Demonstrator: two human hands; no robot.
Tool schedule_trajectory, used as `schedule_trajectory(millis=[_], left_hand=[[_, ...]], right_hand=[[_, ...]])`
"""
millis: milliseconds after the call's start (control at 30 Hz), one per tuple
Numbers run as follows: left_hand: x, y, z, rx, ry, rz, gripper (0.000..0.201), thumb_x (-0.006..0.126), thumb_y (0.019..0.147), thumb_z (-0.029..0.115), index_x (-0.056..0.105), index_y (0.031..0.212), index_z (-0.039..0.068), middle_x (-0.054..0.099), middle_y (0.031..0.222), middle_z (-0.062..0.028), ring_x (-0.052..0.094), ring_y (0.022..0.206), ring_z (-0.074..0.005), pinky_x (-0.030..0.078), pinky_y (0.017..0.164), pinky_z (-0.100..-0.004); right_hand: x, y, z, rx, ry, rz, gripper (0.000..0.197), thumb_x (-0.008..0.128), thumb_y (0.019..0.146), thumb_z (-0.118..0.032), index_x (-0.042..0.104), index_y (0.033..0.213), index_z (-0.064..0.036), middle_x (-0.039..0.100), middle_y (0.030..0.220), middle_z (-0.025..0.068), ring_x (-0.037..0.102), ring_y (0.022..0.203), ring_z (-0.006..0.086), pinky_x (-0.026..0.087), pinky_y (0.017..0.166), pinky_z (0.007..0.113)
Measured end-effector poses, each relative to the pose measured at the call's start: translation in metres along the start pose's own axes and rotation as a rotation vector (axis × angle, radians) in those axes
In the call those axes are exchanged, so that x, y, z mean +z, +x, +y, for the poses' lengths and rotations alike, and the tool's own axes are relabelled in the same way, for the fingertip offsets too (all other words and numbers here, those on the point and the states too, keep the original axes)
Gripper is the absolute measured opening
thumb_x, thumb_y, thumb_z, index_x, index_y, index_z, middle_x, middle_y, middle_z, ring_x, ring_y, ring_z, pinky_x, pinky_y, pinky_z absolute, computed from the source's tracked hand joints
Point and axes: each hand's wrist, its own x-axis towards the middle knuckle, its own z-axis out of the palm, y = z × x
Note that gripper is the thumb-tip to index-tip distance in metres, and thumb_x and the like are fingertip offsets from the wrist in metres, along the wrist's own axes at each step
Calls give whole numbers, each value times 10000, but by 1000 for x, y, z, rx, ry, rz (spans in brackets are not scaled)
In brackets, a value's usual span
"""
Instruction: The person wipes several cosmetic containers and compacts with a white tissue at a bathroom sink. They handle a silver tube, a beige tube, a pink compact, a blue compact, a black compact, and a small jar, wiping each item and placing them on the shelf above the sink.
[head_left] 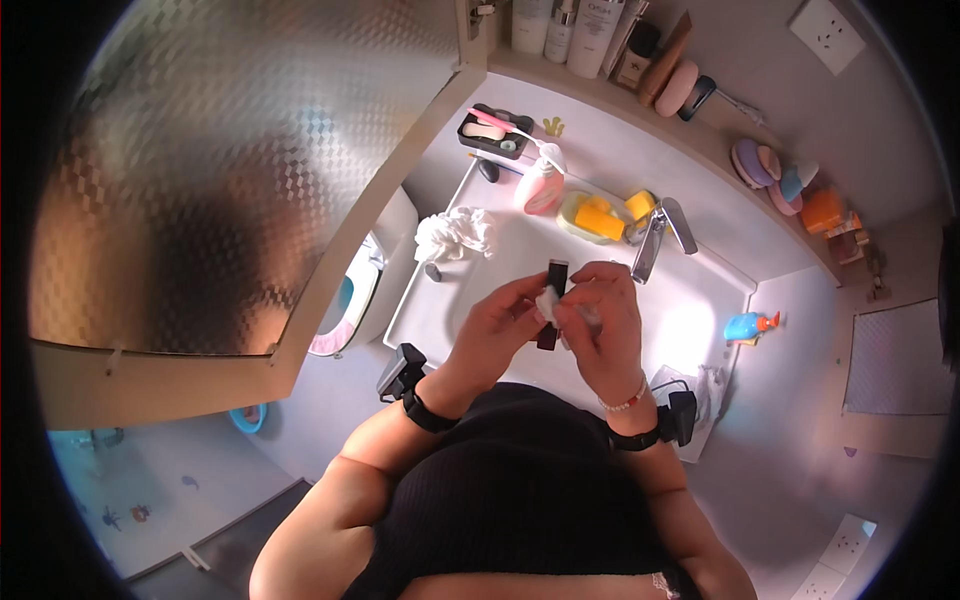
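Note:
Over the white sink (465, 310), my two hands meet in front of my chest. My left hand (507, 318) is closed around a slim black rectangular tube (557, 275), held nearly upright and looking like a lipstick case. A crumpled white tissue (547, 303) is pressed against the tube's middle. My right hand (605, 320) pinches the tissue, and some of it shows beneath those fingers. Part of the tube is hidden behind the fingers and tissue. The tube's lower end is dark and sticks out below my hands.
A chrome faucet (655, 240) stands behind my right hand. Along the sink's back edge are a pink pump bottle (541, 180), a yellow sponge (598, 222) and a black soap tray (495, 132). White cloth (457, 233) lies at the left rim. An open cabinet door (330, 270) juts in at left.

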Motion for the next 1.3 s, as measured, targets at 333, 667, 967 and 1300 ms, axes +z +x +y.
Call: schedule_trajectory(millis=[333,667,967,1300], left_hand=[[11,-8,6,33,189,-138,426,589,1034,91,494,1435,-17,686,1174,-120,684,954,-166,574,841,-306],[13,-7,10,-51,61,-77,395,529,1065,120,499,1431,-26,691,1156,-135,688,939,-178,579,809,-316],[13,-8,13,-100,11,-51,415,530,1064,136,493,1452,-7,668,1181,-143,677,956,-187,569,826,-306],[12,-4,6,26,134,-133,455,600,1022,79,505,1461,8,637,1131,-86,608,954,-141,524,860,-314]], right_hand=[[-16,11,25,520,207,260,87,655,979,-85,592,1020,-42,662,945,51,650,736,130,536,662,303],[-18,-3,17,599,876,98,219,630,996,-109,571,1201,-58,615,1044,17,607,915,108,512,830,271],[-15,1,11,505,664,-105,245,678,994,-177,643,1194,-40,653,953,-16,584,835,53,477,721,217],[-13,4,1,584,468,172,238,642,1027,-271,667,1097,-45,629,827,-42,512,667,20,403,592,194]])
